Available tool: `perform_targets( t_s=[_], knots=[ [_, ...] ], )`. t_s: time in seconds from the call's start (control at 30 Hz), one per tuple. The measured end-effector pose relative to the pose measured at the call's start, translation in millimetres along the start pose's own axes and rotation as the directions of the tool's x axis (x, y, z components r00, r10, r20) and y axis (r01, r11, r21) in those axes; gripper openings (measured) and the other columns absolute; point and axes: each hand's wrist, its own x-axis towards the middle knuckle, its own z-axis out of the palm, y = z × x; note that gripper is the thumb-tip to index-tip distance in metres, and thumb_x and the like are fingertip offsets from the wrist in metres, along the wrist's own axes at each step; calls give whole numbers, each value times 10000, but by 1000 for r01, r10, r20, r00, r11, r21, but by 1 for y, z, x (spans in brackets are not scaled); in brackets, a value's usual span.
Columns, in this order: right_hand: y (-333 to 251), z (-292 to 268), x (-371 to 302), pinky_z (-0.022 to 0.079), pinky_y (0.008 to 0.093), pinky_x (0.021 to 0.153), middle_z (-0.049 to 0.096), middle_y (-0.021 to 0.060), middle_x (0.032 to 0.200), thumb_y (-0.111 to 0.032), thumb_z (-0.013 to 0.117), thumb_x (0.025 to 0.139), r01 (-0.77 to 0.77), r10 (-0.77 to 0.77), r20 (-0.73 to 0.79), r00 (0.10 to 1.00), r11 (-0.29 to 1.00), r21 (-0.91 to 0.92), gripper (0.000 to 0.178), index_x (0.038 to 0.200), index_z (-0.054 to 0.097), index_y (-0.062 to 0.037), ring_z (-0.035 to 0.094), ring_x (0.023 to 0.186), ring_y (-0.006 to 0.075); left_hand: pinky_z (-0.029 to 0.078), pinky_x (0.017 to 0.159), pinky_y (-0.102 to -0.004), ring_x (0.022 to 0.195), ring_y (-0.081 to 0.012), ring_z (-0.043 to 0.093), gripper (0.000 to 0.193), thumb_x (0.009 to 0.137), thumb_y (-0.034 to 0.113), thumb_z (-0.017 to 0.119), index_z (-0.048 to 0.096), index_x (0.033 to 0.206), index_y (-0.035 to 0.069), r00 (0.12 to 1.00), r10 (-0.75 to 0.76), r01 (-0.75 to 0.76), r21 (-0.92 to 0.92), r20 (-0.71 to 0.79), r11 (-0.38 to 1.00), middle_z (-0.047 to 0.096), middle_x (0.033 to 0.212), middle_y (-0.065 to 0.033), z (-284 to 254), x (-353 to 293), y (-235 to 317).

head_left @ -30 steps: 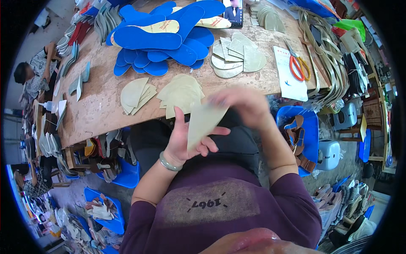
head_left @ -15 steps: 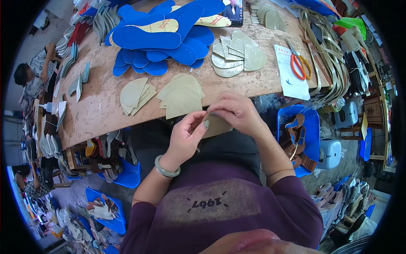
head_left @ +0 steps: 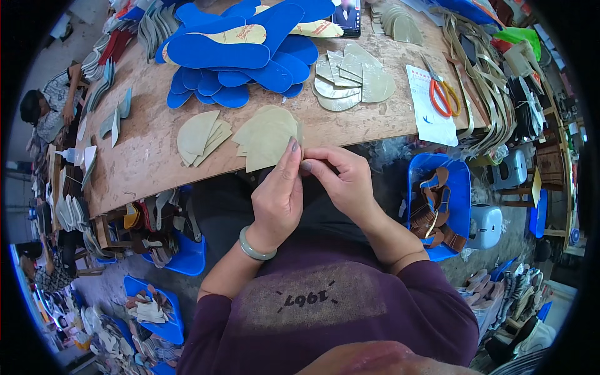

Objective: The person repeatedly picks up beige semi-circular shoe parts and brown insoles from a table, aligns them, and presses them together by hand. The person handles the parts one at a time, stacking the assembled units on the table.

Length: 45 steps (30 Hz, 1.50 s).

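Just off the front edge of the table, my left hand [head_left: 280,195] has its fingers pressed together and pointing up. Facing it, my right hand [head_left: 342,180] pinches with thumb and forefinger. Between the fingertips a thin beige half-round piece [head_left: 302,149] shows almost edge-on, mostly hidden by the left hand. Right behind the hands lies a fanned stack of beige half-round pieces [head_left: 267,134]. A smaller stack of the same kind [head_left: 201,136] is to its left. Farther back lies a shinier group of rounded pieces [head_left: 353,78].
Blue insoles [head_left: 231,59] are heaped at the back. Scissors [head_left: 444,95] with orange and yellow handles lie on a paper sheet [head_left: 431,128]. Straps [head_left: 487,94] hang over the right edge. A blue bin [head_left: 465,187] holding brown shoe parts stands at lower right. A co-worker [head_left: 53,109] sits far left.
The beige piece has turned from showing its face to nearly edge-on. My left hand has straightened its fingers upward; my right hand has dropped slightly.
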Motion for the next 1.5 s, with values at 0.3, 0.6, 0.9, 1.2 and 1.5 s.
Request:
perform_targets(
  t_s=[0.3,0.6,0.9,1.2,1.5],
  knots=[
    [-1,-3,-3,517,277,637,679,117,811,-18,632,867,-114,110,71,991,991,67,110,957,673,29,661,703,173,572,731,-335,956,-317,685,552,768,-90,599,541,1310,-7,998,59,-62,181,18,981,599,1241,-228,0,-4,-1],
    [-9,-12,-6,529,248,669,670,75,835,8,602,888,-64,69,123,990,997,-44,113,974,665,46,647,736,123,570,741,-333,977,-311,681,571,759,-101,591,526,1319,-18,996,88,-93,185,35,978,602,1241,-221,0,-4,5],
    [-5,-18,-8,506,235,623,659,63,823,4,615,863,-128,121,136,983,991,43,82,925,659,36,620,700,102,562,768,-328,980,-299,678,506,830,-56,592,515,1329,-24,996,35,-40,63,79,997,633,1190,-207,-4,-2,13],
    [-7,-9,-4,448,270,552,567,88,714,45,626,705,348,-334,126,934,929,-122,106,789,584,-4,571,609,198,472,706,-188,827,-37,572,219,987,134,554,616,1116,-31,822,-494,539,-665,283,517,655,944,-28,-16,-11,17],
    [24,-13,-7,464,237,691,608,24,828,-56,622,820,-335,154,321,934,685,646,92,882,591,5,567,733,91,490,736,-224,807,-106,616,242,1009,215,515,605,1038,-9,741,-669,543,-642,63,542,660,933,-38,-10,-9,4]
  ],
)
